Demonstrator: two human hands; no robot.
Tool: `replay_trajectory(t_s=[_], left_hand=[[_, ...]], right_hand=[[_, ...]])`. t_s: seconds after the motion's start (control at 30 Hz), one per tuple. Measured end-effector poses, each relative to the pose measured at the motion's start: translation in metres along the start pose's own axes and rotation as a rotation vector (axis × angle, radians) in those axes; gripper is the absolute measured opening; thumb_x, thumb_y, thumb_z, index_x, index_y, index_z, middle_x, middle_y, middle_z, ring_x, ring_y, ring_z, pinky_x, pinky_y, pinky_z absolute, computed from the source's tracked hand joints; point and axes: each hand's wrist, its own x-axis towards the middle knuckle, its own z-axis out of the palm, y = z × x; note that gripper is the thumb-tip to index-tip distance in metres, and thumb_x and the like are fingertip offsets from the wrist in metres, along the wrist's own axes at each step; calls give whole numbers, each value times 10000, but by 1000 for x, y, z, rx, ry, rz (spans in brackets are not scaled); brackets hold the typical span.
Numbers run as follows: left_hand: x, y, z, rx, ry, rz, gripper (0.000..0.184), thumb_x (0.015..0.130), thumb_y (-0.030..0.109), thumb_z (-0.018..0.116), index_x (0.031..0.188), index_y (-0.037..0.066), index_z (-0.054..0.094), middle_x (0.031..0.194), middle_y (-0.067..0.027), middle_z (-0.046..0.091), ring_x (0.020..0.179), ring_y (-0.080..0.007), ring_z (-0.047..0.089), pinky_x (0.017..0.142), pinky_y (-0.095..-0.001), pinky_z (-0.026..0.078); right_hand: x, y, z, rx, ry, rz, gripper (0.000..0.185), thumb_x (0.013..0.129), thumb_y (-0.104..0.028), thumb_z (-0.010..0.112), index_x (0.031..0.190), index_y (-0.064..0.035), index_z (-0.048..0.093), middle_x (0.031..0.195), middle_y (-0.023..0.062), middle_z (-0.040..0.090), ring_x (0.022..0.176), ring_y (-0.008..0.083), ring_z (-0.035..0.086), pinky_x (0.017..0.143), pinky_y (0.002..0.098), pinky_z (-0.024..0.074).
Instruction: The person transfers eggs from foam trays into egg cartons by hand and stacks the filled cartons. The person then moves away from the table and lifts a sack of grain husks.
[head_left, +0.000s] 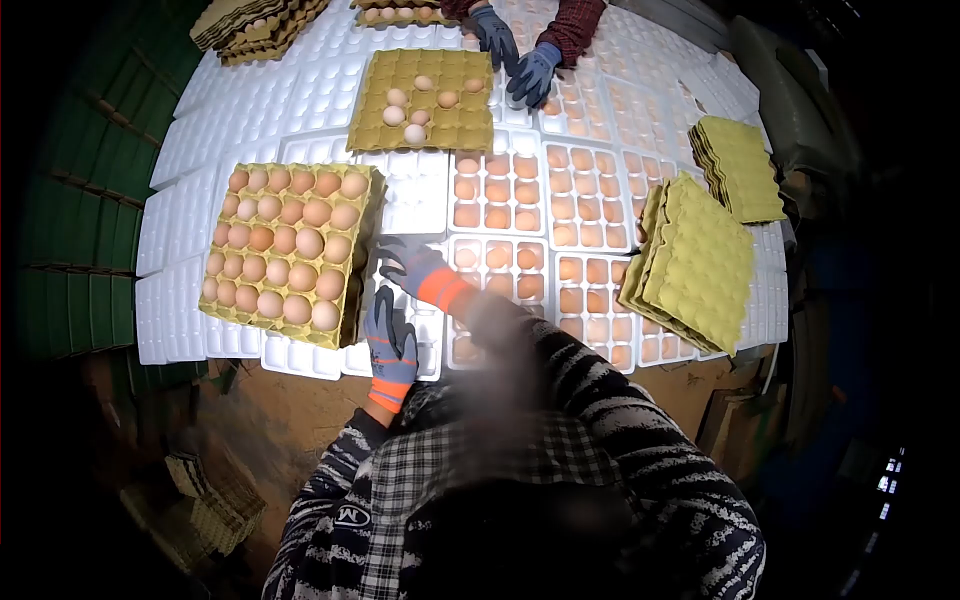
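My left hand, in a grey glove with orange bands, is at the near end of a white plastic egg tray. Its fingers point away from me and stand apart, with no egg showing in them. Slightly blurred, my right hand reaches left over the same tray with its fingers spread. Just left of both hands is a stack of yellow pulp egg flats, the top one full of brown eggs. White trays holding brown eggs lie to the right of my right hand.
A pulp flat with several eggs lies farther back. Beside it are a co-worker's gloved hands. Stacked pulp flats rest over the trays at right, with another stack behind. More flats stand at the far left.
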Motion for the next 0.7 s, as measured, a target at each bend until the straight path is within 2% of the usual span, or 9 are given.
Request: replay_trajectory(t_s=[0.07, 0.1, 0.17, 0.3, 0.37, 0.43, 0.5, 0.6, 0.7], left_hand=[[-5, -2, 0, 54, -87, 44, 687, 862, 70, 605, 1514, -4, 402, 1522, -231, 431, 1394, -440, 391, 1183, -498, 304], [-4, -2, 0, 100, -141, 83, 693, 858, 72, 616, 1515, 1, 405, 1526, -227, 430, 1398, -440, 387, 1184, -502, 303], [-3, 5, -1, 146, -236, 135, 699, 851, 76, 624, 1515, 15, 414, 1533, -216, 434, 1413, -438, 374, 1185, -513, 302], [-3, 24, 4, 110, -336, 229, 648, 870, 95, 595, 1489, -12, 438, 1505, -221, 460, 1396, -437, 400, 1183, -497, 310], [-4, 29, 18, 42, -377, 256, 624, 885, 108, 588, 1478, -25, 446, 1490, -232, 467, 1387, -435, 414, 1180, -493, 315], [-5, 48, 36, 7, -417, 209, 609, 903, 109, 596, 1479, -15, 447, 1495, -230, 463, 1376, -434, 428, 1173, -498, 327], [-7, 61, 59, -40, -451, 271, 620, 894, 90, 608, 1486, 1, 446, 1506, -205, 469, 1372, -426, 436, 1169, -499, 336], [1, 95, 91, -72, -518, 320, 654, 871, 89, 617, 1496, 20, 442, 1493, -189, 496, 1372, -411, 443, 1163, -489, 346], [8, 120, 117, -80, -551, 343, 673, 854, 114, 617, 1496, 16, 439, 1488, -195, 494, 1368, -409, 446, 1158, -481, 354]], right_hand=[[-6, 12, -4, -4, -36, -42, 503, 907, -247, 705, 1389, -193, 570, 1441, 108, 547, 1226, 383, 577, 1029, 462, 498], [-18, -3, -26, 59, -23, 52, 511, 912, -186, 713, 1402, -177, 567, 1452, 100, 536, 1260, 341, 579, 1056, 437, 497], [-51, -23, -83, 256, 74, -38, 498, 949, -284, 658, 1423, -194, 533, 1438, 127, 527, 1284, 348, 530, 1069, 454, 466], [-164, -23, -227, -376, 347, -47, 551, 853, -186, 736, 1384, -183, 588, 1484, 113, 506, 1331, 350, 500, 1109, 474, 433], [-232, -12, -298, -648, 307, 214, 710, 801, -240, 767, 1466, -221, 518, 1551, 117, 427, 1420, 386, 374, 1184, 513, 316], [-289, -10, -348, -980, 162, 534, 946, 721, -305, 823, 1558, -258, 384, 1594, 143, 350, 1451, 423, 309, 1203, 513, 265], [-344, 24, -373, -978, -20, 714, 958, 739, -260, 806, 1578, -264, 343, 1552, 128, 402, 1430, 449, 326, 1197, 514, 283], [-364, 34, -398, -987, -79, 474, 847, 777, -183, 764, 1543, -257, 410, 1414, 114, 538, 1341, 402, 460, 1128, 481, 392], [-368, 19, -436, -720, 100, 424, 706, 794, -90, 701, 1462, -232, 523, 1246, 94, 637, 1205, 338, 579, 1021, 438, 488]])
